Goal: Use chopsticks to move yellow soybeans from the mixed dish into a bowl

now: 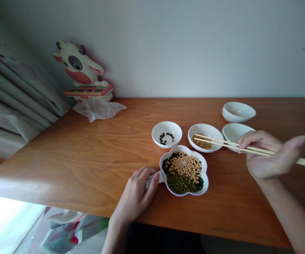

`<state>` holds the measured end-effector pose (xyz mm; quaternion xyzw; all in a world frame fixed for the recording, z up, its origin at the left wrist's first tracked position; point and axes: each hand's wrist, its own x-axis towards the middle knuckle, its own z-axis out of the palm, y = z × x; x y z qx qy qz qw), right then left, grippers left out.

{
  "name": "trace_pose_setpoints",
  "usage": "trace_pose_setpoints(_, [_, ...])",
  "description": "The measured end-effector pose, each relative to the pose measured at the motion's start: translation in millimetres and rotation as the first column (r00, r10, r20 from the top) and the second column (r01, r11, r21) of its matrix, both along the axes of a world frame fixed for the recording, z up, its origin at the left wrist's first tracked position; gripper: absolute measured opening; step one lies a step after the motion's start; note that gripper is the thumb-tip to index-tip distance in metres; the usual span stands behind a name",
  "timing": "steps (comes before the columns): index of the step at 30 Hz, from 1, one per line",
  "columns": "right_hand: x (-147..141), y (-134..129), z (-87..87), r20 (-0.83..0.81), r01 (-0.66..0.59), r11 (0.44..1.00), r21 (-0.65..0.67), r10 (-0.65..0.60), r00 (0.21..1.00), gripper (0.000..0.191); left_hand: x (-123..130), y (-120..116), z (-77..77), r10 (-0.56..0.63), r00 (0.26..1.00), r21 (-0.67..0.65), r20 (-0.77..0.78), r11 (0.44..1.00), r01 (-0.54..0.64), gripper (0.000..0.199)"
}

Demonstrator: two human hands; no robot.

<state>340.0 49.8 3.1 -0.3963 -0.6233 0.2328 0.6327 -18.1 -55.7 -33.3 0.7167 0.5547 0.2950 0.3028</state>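
My left hand (139, 192) is closed on the handle of a flower-shaped dish (206, 180) that holds tan, green and black beans in patches. Wooden chopsticks (258, 151) are held in my right hand (271, 155), their tips over the white bowl of tan-brown beans (215, 146). No bean can be made out between the tips. Left of that bowl, a white bowl (156, 139) has scattered black beans in it. Partly behind my right hand is another white bowl (233, 130), with no contents visible. Behind it stands one more white bowl (227, 114) with something pale at its bottom.
A toy cow with a keyboard (85, 76) stands at the back left, with a clear plastic bag (96, 109) before it. A grey curtain (12, 95) hangs at the left. The wooden table's front edge runs below my hands, and a wall closes the back.
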Motion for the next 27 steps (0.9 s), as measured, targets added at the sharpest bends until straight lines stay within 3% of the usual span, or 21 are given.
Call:
trace_pose_setpoints(5, [-13, -10, -0.4, 0.090, -0.213, 0.955, -0.208, 0.236, 0.968, 0.090, 0, 0, -1.3, 0.001, 1.000, -0.002, -0.003, 1.000, -0.001, 0.024])
trace_pose_setpoints(11, [-21, -14, -16.8, 0.154, -0.310, 0.882, -0.355, 0.382, 0.911, 0.085, 0, 0, -1.6, 0.005, 1.000, 0.000, -0.008, 1.000, -0.005, 0.022])
trace_pose_setpoints(27, [-27, -16, -19.4, 0.121, -0.330, 0.882, -0.335, 0.388, 0.914, 0.081, 0, -1, -0.6, 0.007, 1.000, 0.007, 0.000, 1.000, -0.007, 0.024])
